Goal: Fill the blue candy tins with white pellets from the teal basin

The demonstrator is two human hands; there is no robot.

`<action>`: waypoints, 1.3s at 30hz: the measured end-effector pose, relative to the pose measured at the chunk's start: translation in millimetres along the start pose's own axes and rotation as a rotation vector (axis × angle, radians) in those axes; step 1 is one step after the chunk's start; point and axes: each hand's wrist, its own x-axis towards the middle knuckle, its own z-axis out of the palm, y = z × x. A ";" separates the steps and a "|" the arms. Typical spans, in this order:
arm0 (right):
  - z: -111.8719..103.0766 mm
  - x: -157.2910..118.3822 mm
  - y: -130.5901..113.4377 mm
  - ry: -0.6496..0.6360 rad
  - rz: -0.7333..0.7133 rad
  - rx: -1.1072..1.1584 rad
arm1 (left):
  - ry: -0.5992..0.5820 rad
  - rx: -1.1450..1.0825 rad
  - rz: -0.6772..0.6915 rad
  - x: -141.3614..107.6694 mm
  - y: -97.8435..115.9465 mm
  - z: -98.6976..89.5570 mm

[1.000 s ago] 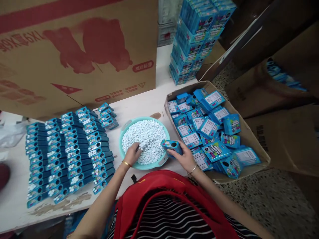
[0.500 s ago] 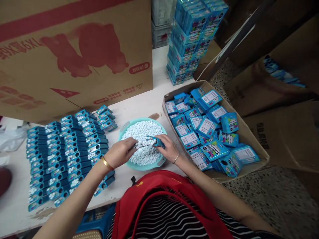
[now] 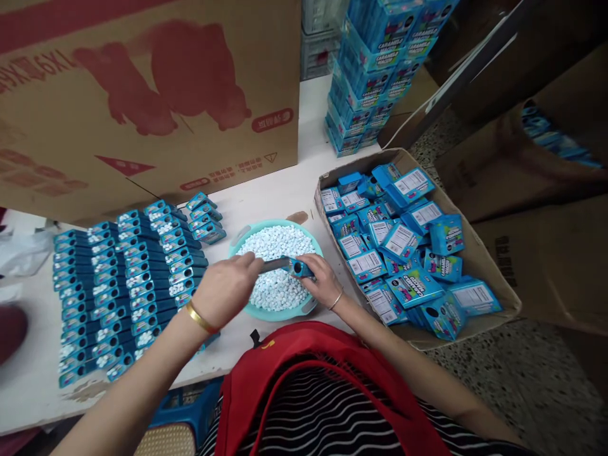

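Note:
A light green basin (image 3: 241,235) full of small white candies (image 3: 278,292) stands on the table. Over its left rim, my left hand (image 3: 232,285) is closed on a dark flat scoop (image 3: 274,265), whose far end meets a small blue box. My right hand (image 3: 323,278) grips that blue box (image 3: 300,268) above the basin's right part, its round hole facing up. Rows of similar blue boxes (image 3: 142,278) stand to the left, some with white candies on top.
A carton tray (image 3: 494,288) of blue packets lies to the right. Behind are a large cardboard box (image 3: 199,88) and a tall stack of wrapped blue packs (image 3: 375,82). A blue stool (image 3: 190,415) stands below the table's front edge.
My left hand has risen out of the candies, bringing the scoop up to the blue box. The box in my right hand now shows its hole. The view has shifted slightly.

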 end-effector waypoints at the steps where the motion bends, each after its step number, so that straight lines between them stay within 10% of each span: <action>1: -1.9 -0.2 -0.3 0.008 0.016 0.015 | 0.007 -0.021 -0.057 -2.0 -12.2 15.0; 5: -13.2 -0.1 -3.1 0.085 0.110 0.060 | -0.092 -0.159 -0.222 0.7 -49.3 102.3; 9: -22.4 -0.2 -4.6 0.126 0.172 0.021 | -0.012 -0.446 -0.191 32.4 -30.7 176.5; 16: -26.5 -6.4 -1.0 0.170 0.279 0.026 | 0.112 -0.650 -0.136 68.3 2.0 203.8; 21: -27.5 -12.2 4.3 0.157 0.262 0.003 | 0.208 -0.820 -0.032 36.9 -24.4 182.6; 26: -22.0 -11.0 3.5 0.100 0.149 -0.057 | 0.258 -0.745 0.110 10.8 -34.7 120.6; 39: -5.2 -2.1 -5.3 0.009 -0.002 -0.066 | 0.087 -0.137 0.146 8.5 18.1 -2.9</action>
